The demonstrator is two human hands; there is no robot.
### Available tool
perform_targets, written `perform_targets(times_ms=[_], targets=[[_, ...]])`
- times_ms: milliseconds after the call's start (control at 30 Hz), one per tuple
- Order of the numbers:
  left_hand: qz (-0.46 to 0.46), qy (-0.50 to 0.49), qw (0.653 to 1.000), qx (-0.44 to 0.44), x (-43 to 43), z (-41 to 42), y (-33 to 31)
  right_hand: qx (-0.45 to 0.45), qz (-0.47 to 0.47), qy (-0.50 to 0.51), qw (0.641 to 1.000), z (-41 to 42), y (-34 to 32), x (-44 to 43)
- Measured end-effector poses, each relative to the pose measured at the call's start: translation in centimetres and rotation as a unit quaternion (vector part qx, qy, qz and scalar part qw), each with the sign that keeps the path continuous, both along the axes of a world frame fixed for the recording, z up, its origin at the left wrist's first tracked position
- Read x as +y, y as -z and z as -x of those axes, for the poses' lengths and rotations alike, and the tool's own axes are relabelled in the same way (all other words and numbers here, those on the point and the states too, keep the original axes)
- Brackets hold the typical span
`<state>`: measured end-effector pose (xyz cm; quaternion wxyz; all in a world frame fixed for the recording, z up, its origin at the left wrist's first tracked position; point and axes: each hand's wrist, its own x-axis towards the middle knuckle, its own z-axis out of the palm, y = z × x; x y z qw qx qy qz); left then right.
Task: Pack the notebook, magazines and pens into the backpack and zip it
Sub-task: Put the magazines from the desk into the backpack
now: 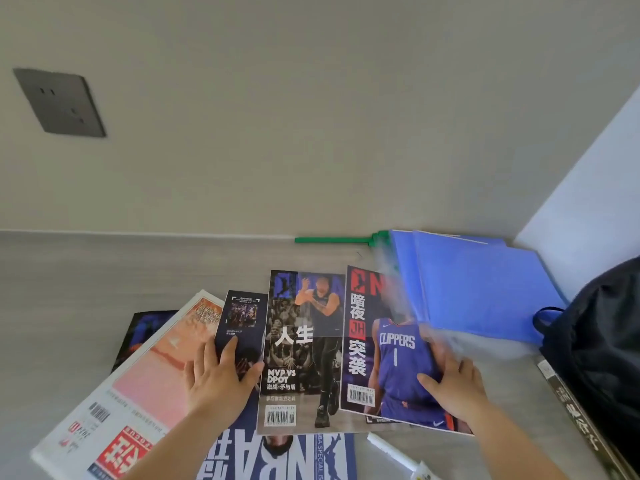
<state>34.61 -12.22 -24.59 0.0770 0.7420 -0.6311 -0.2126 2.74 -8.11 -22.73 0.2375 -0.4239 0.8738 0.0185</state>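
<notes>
Magazines (301,351) fanned on table (69,278), both hands flat on covers

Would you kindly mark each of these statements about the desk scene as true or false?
1. The left hand lies flat on the spread magazines. True.
2. The right hand rests on the magazine with the blue Clippers jersey cover. True.
3. The black fabric backpack sits at the left edge of the desk. False: it is at the right edge.
4. The thin green stick lies on top of the magazines. False: it lies by the wall, behind them.
5. A white pen lies near the front edge. True.
</notes>
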Motion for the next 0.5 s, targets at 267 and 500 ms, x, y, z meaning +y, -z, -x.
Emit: perform_targets(times_ms=[267,500], targets=[[0.015,-0.017,1.000,-0.010,0.2,2.1,-0.1,0.050,0.002,-0.125,0.991,-1.8,1.8,0.5],[0.010,-0.005,0.999,0.039,-0.1,5.1,-0.6,0.007,0.033,-0.170,0.985,-4.1,2.1,0.7]])
